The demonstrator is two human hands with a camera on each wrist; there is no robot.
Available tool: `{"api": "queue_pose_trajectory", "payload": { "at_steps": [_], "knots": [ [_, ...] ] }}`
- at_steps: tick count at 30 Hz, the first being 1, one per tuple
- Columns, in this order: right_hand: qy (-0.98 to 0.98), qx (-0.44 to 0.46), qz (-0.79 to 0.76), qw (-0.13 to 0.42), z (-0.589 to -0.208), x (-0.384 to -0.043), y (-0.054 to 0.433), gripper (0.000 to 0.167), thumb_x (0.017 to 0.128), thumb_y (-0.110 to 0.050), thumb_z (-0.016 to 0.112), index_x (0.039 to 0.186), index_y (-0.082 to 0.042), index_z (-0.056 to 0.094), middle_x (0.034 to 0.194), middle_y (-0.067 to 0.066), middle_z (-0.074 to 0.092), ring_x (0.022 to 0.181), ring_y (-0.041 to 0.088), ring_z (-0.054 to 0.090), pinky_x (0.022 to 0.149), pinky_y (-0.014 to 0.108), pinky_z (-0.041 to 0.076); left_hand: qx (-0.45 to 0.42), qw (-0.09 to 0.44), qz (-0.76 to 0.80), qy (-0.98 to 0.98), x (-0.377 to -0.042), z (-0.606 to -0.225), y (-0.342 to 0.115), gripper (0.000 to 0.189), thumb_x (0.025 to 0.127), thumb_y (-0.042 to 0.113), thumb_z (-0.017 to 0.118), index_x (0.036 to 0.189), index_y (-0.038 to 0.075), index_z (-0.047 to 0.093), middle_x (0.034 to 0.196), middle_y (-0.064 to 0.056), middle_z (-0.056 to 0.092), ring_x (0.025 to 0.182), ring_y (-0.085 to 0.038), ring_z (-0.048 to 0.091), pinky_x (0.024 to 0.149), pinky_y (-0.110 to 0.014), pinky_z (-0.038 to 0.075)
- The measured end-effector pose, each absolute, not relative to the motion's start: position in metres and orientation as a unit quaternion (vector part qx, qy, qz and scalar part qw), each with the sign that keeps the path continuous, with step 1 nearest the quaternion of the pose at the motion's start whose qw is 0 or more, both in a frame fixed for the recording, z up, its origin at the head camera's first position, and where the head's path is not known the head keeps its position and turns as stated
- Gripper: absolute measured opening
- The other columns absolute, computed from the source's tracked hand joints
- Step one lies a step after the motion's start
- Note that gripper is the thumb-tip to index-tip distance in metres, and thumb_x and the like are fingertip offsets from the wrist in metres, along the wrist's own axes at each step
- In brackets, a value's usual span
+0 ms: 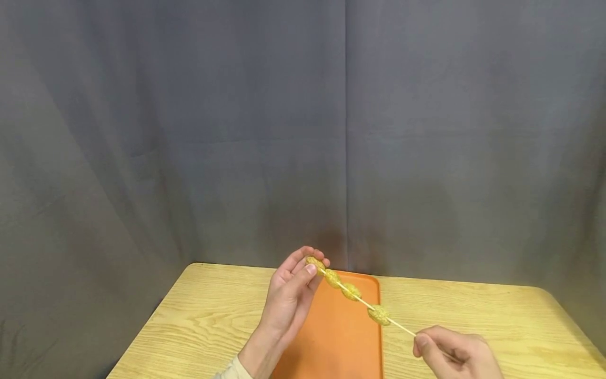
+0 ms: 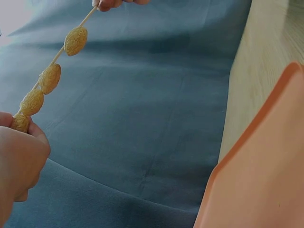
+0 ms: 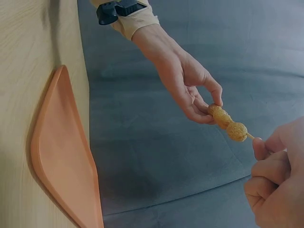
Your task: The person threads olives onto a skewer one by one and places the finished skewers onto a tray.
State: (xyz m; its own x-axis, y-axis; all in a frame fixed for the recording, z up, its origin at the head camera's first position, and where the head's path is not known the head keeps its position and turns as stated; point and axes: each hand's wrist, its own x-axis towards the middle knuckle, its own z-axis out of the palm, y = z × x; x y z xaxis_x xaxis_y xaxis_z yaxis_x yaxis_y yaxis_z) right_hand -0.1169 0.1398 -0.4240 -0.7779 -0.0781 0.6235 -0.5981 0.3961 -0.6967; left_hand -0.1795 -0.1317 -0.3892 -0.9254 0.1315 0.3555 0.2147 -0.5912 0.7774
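Several golden-brown, wrinkled fried balls (image 1: 379, 315) are threaded on a thin wooden skewer (image 1: 402, 328), held slanting in the air above the tray. My left hand (image 1: 290, 300) pinches the endmost ball (image 1: 314, 263) between thumb and fingers. At the skewer's other end, my right hand (image 1: 456, 351) grips the bare stick with thumb and curled fingers. In the left wrist view, the ball nearest the right hand (image 2: 76, 41) sits apart from the others, with bare stick between. From the right wrist, the balls (image 3: 236, 131) overlap along the line of sight, so some are hidden.
An orange tray (image 1: 343, 337) lies on the light wood table (image 1: 218, 310) beneath the hands. Grey curtains (image 1: 265, 131) hang behind the table and at its sides. A dark device (image 3: 118, 9) is strapped at the left wrist over the sleeve.
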Motion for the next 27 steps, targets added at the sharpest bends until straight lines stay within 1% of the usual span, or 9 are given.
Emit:
{"api": "queue_pose_trajectory", "payload": {
  "at_steps": [3, 7, 10, 16, 21, 27],
  "knots": [
    [-0.791, 0.220, 0.510, 0.256, -0.426, -0.118, 0.138, 0.037, 0.086, 0.010, 0.067, 0.073, -0.025, 0.064, 0.046, -0.003, 0.029, 0.046, -0.013, 0.021, 0.035, 0.010, 0.022, -0.189, 0.026, -0.873, -0.450, -0.179, -0.390, -0.132, 0.030, 0.096, -0.002, 0.056, 0.125, 0.005, 0.053, 0.116, -0.002, 0.063, 0.110, -0.016, 0.065, 0.104, -0.025, 0.052],
    [-0.801, 0.204, 0.507, 0.245, -0.427, -0.118, 0.137, 0.036, 0.088, 0.007, 0.066, 0.072, -0.026, 0.064, 0.045, -0.002, 0.029, 0.048, -0.017, 0.019, 0.035, 0.010, 0.022, -0.189, 0.025, -0.874, -0.447, -0.179, -0.390, -0.130, 0.031, 0.095, -0.002, 0.057, 0.125, 0.005, 0.052, 0.116, -0.003, 0.063, 0.109, -0.016, 0.066, 0.104, -0.025, 0.052],
    [-0.806, 0.196, 0.501, 0.245, -0.426, -0.117, 0.136, 0.036, 0.088, 0.006, 0.066, 0.072, -0.025, 0.063, 0.045, -0.002, 0.029, 0.048, -0.017, 0.019, 0.035, 0.011, 0.022, -0.189, 0.022, -0.876, -0.443, -0.179, -0.391, -0.128, 0.031, 0.095, -0.003, 0.057, 0.125, 0.005, 0.052, 0.116, -0.003, 0.063, 0.108, -0.016, 0.066, 0.104, -0.025, 0.052],
    [-0.807, 0.188, 0.506, 0.240, -0.427, -0.115, 0.132, 0.037, 0.089, 0.005, 0.066, 0.071, -0.027, 0.063, 0.044, -0.002, 0.029, 0.047, -0.017, 0.020, 0.035, 0.011, 0.023, -0.184, 0.020, -0.881, -0.436, -0.179, -0.392, -0.126, 0.031, 0.095, -0.004, 0.056, 0.125, 0.004, 0.053, 0.116, -0.003, 0.062, 0.108, -0.016, 0.066, 0.103, -0.025, 0.053],
    [-0.808, 0.177, 0.515, 0.226, -0.428, -0.114, 0.129, 0.035, 0.091, 0.003, 0.065, 0.070, -0.025, 0.063, 0.045, -0.001, 0.027, 0.044, -0.012, 0.019, 0.034, 0.012, 0.023, -0.182, 0.023, -0.878, -0.442, -0.180, -0.392, -0.125, 0.030, 0.095, -0.003, 0.057, 0.124, 0.004, 0.053, 0.115, -0.003, 0.063, 0.107, -0.016, 0.066, 0.103, -0.026, 0.053],
    [-0.813, 0.167, 0.514, 0.217, -0.427, -0.116, 0.130, 0.033, 0.093, 0.001, 0.064, 0.072, -0.024, 0.063, 0.046, -0.001, 0.027, 0.046, -0.012, 0.020, 0.035, 0.013, 0.025, -0.184, 0.017, -0.874, -0.450, -0.181, -0.392, -0.126, 0.029, 0.095, -0.002, 0.058, 0.123, 0.005, 0.054, 0.118, -0.004, 0.064, 0.110, -0.017, 0.066, 0.106, -0.027, 0.052]
  ]
}}
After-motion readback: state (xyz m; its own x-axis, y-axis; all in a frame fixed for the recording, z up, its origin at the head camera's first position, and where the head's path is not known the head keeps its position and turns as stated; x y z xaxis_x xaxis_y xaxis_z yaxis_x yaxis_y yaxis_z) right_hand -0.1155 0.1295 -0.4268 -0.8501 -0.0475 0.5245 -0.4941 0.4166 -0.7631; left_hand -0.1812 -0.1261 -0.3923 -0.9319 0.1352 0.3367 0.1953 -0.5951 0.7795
